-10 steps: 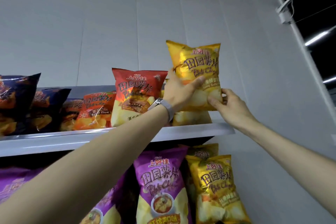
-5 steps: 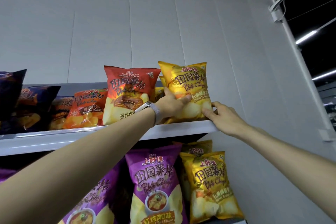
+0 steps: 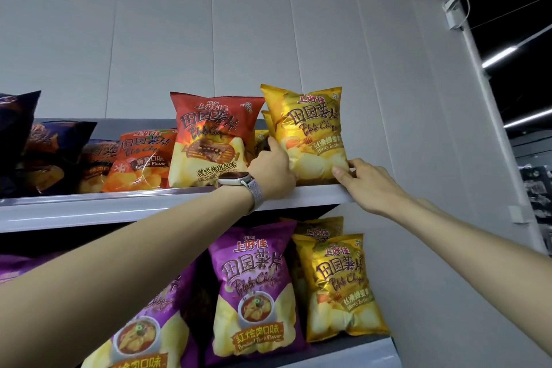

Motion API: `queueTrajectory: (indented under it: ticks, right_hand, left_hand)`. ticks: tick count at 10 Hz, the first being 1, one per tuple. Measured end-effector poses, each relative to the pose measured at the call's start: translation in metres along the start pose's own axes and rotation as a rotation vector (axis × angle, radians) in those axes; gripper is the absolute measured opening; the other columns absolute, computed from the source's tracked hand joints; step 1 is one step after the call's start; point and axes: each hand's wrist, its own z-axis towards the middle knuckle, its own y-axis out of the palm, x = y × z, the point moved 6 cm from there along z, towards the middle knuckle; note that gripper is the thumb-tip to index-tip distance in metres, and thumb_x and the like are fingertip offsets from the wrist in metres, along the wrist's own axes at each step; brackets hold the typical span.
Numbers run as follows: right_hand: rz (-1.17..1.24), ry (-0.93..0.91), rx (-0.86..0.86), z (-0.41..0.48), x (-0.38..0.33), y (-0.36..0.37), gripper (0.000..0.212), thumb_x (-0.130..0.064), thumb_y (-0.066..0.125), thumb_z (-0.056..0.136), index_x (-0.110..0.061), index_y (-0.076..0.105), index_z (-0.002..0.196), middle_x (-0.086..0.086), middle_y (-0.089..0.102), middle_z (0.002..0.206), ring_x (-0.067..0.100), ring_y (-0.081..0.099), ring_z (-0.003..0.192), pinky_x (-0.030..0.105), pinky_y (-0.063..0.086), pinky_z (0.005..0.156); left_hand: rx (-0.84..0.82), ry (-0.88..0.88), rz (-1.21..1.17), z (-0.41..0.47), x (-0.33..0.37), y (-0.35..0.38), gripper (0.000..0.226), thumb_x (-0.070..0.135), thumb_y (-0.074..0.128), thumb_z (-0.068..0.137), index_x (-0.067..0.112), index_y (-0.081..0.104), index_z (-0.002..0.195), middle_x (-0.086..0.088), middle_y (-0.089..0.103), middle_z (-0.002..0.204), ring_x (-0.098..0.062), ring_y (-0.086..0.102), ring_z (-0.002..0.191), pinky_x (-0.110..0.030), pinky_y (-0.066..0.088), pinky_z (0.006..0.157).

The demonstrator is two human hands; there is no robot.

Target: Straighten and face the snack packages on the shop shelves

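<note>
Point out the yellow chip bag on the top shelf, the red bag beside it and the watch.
yellow chip bag [image 3: 310, 128], head view, front panel
red bag [image 3: 209, 140], head view, front panel
watch [image 3: 233, 178], head view, its face

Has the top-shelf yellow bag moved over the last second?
Yes. The yellow bag came down: held above the top shelf before, it now stands on it beside the red bag.

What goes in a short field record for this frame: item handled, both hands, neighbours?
Item: glossy yellow foil chip bag, upright, label forward, right end of grey metal top shelf
Left hand: grips the bag's lower left edge
Right hand: pinches its lower right corner
Behind: second yellow bag, mostly hidden
Left neighbour: red foil chip bag, upright, facing out
</note>
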Motion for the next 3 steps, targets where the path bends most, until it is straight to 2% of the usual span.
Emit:
queueTrajectory:
  ticks: [1,2,3]
  right_hand:
    - [-0.036,-0.06,0.075,-0.01,-0.006,-0.009,0.066,-0.064,0.041,0.102,-0.021,0.042,0.152,0.006,0.058,0.146,0.032,0.056,0.128,0.045,0.05,0.097]
    - [-0.059,-0.108,0.157,-0.023,-0.013,-0.016,0.064,-0.062,0.041,0.102,-0.024,0.037,0.153,0.003,0.053,0.151,0.03,0.052,0.133,0.047,0.047,0.103]
    - [-0.061,-0.188,0.22,-0.034,-0.024,-0.02,0.058,-0.06,0.041,0.102,-0.027,0.04,0.15,0.0,0.053,0.151,0.026,0.051,0.134,0.046,0.046,0.105]
  left_hand:
    - [0.06,0.046,0.017,-0.008,0.002,-0.004,0.092,0.022,0.056,0.104,-0.003,-0.009,0.164,-0.024,0.058,0.141,-0.042,0.059,0.126,-0.041,0.038,0.091]
    - [0.077,0.116,0.004,-0.023,0.005,-0.01,0.097,0.026,0.061,0.101,-0.002,-0.007,0.164,-0.019,0.051,0.15,-0.041,0.053,0.135,-0.045,0.039,0.104]
    - [0.131,0.231,-0.022,-0.038,0.009,-0.014,0.094,0.032,0.065,0.099,0.005,0.005,0.165,-0.018,0.051,0.145,-0.042,0.055,0.13,-0.041,0.04,0.097]
